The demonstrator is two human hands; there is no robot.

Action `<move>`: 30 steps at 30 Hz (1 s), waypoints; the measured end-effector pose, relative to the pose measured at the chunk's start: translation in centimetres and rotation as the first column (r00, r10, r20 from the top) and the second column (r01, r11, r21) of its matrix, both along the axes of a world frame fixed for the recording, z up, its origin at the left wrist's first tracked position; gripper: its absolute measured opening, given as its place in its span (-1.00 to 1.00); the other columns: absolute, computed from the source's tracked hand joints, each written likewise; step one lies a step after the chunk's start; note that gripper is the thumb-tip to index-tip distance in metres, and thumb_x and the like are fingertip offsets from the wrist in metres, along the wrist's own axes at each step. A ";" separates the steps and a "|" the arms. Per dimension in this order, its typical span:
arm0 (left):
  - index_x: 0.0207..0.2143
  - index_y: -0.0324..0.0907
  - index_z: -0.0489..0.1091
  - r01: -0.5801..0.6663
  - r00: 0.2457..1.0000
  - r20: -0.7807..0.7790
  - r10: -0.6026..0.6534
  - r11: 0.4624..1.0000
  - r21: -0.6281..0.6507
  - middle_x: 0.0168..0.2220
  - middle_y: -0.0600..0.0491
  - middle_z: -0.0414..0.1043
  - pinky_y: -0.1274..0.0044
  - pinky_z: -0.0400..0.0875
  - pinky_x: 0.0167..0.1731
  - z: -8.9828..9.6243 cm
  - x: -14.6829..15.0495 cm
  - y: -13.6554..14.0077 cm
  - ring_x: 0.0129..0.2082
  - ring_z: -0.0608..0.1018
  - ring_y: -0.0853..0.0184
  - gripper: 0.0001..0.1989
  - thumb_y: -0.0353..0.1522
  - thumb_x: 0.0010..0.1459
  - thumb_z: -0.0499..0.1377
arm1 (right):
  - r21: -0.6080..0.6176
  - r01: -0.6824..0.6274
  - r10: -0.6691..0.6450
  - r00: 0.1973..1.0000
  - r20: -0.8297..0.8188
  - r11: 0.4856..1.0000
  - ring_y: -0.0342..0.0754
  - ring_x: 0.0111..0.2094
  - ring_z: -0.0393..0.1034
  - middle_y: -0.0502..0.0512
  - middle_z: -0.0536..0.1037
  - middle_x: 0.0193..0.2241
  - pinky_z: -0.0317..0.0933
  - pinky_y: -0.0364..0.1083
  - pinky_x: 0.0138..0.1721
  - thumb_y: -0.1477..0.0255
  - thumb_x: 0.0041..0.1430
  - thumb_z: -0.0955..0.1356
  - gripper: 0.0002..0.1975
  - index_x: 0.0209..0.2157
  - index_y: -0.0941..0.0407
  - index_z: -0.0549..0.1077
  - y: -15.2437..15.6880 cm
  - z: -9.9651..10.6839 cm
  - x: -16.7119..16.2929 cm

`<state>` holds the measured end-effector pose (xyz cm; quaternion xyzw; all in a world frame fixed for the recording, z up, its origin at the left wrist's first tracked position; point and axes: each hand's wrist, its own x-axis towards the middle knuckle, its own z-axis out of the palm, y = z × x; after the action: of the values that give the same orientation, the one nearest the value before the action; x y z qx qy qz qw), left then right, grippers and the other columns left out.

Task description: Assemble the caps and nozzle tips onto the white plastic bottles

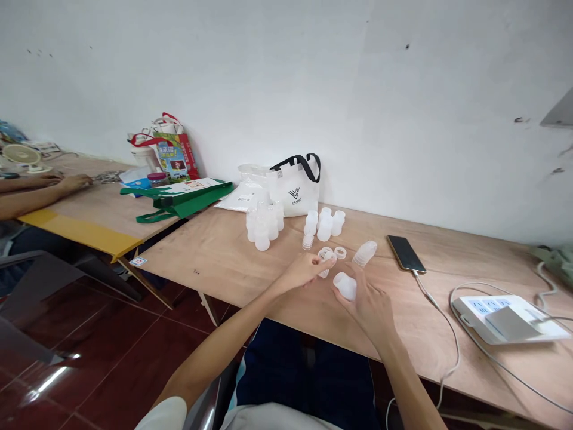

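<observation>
My right hand is closed around a small frosted plastic container with a rounded, waisted shape, tilted over the table. My left hand pinches a clear plastic ring just left of that container. Right beyond the left fingertips lie two more pieces, a clear ring and another ring. A ridged translucent piece rests behind my right hand, and a short stack of clear rings stands farther left. Upright frosted containers form a left group and a right group.
A white tote bag and a plastic packet stand by the wall. On the right are a phone on a cable and a white power strip. A green bag and a co-worker's hands are at the left table.
</observation>
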<state>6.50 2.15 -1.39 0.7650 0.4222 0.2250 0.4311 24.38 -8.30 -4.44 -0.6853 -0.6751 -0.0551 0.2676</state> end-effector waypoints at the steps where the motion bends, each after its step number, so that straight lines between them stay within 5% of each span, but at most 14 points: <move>1: -0.49 -0.15 0.36 -0.040 0.999 0.013 0.039 0.996 0.082 -0.59 0.10 0.39 0.52 0.23 -0.52 -0.3 -0.2 0.2 -0.57 0.44 0.35 -0.47 0.12 0.19 0.13 | 0.015 0.017 -0.015 0.996 -0.084 1.000 0.24 -0.30 0.60 0.20 0.66 -0.26 0.30 0.01 -0.36 0.00 0.28 0.30 -0.46 0.14 0.02 0.29 -0.2 0.2 0.1; 6: -0.12 -0.08 0.47 0.004 0.991 -0.125 0.040 0.943 0.331 -0.25 0.03 0.51 0.44 0.37 -0.26 -2.4 -0.6 0.6 -0.22 0.55 0.16 -0.69 -0.13 0.15 0.30 | 0.092 -0.013 0.051 0.908 -0.415 0.996 0.14 -0.23 0.51 0.17 0.60 -0.17 0.34 0.03 -0.27 -0.01 0.22 0.34 -0.56 -0.05 0.00 0.34 -0.8 2.5 0.4; 11: 0.18 -0.01 0.36 0.052 0.959 -0.283 0.037 0.953 0.299 -0.02 -0.07 0.45 0.30 0.41 -0.05 -3.5 -0.4 0.5 -0.05 0.55 0.04 -0.53 -0.22 0.22 0.25 | 0.250 -0.126 0.222 0.888 -0.403 0.960 0.03 -0.30 0.43 0.17 0.55 -0.15 0.35 0.00 -0.29 0.02 0.19 0.39 -0.59 -0.09 0.02 0.47 1.9 7.3 2.4; 16: 0.30 -0.04 0.19 0.031 0.982 -0.186 0.027 0.952 0.303 0.11 -0.11 0.43 0.27 0.41 -0.02 -3.6 -0.7 0.5 -0.01 0.55 0.04 -0.42 -0.34 0.25 0.20 | 0.116 -0.031 0.069 0.939 -0.336 0.993 0.06 -0.20 0.52 0.14 0.61 -0.09 0.35 -0.02 -0.20 0.06 0.17 0.41 -0.56 -0.03 0.02 0.46 9.0 11.0 6.3; 21: 0.28 -0.03 0.23 -0.023 0.994 -0.093 0.053 0.954 0.299 0.13 -0.09 0.41 0.28 0.42 -0.01 -3.2 -2.9 0.5 -0.12 0.56 0.14 -0.46 -0.24 0.28 0.20 | -0.193 0.065 -0.110 0.966 -0.232 0.979 0.07 -0.19 0.56 0.22 0.64 -0.12 0.35 -0.01 -0.14 0.24 0.14 0.46 -0.63 -0.06 0.12 0.48 16.4 9.3 9.8; 25: 0.19 -0.03 0.32 -0.087 0.995 -0.016 0.096 0.948 0.308 0.11 -0.02 0.42 0.37 0.44 -0.05 -2.7 -5.9 0.6 -0.21 0.54 0.26 -0.57 -0.19 0.31 0.15 | -0.309 0.010 -0.099 0.957 -0.274 0.951 -0.02 -0.44 0.57 0.21 0.67 -0.27 0.38 -0.07 -0.31 0.26 0.13 0.49 -0.64 -0.11 0.17 0.51 19.1 7.1 10.3; 30: 0.08 -0.07 0.38 -0.304 0.953 0.115 0.281 0.883 0.359 0.01 0.00 0.45 0.48 0.42 -0.26 -1.7 -9.5 0.9 -0.26 0.50 0.32 -0.67 -0.21 0.31 0.13 | -0.377 -0.047 -0.066 0.957 -0.283 0.925 -0.03 -0.48 0.57 0.12 0.66 -0.45 0.37 -0.10 -0.35 0.32 0.09 0.53 -0.61 -0.08 0.19 0.51 20.9 5.6 9.5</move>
<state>-2.97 3.08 -3.10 0.7533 0.4693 0.3861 0.2516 33.84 12.61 1.13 -0.7279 -0.6230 0.1766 0.2255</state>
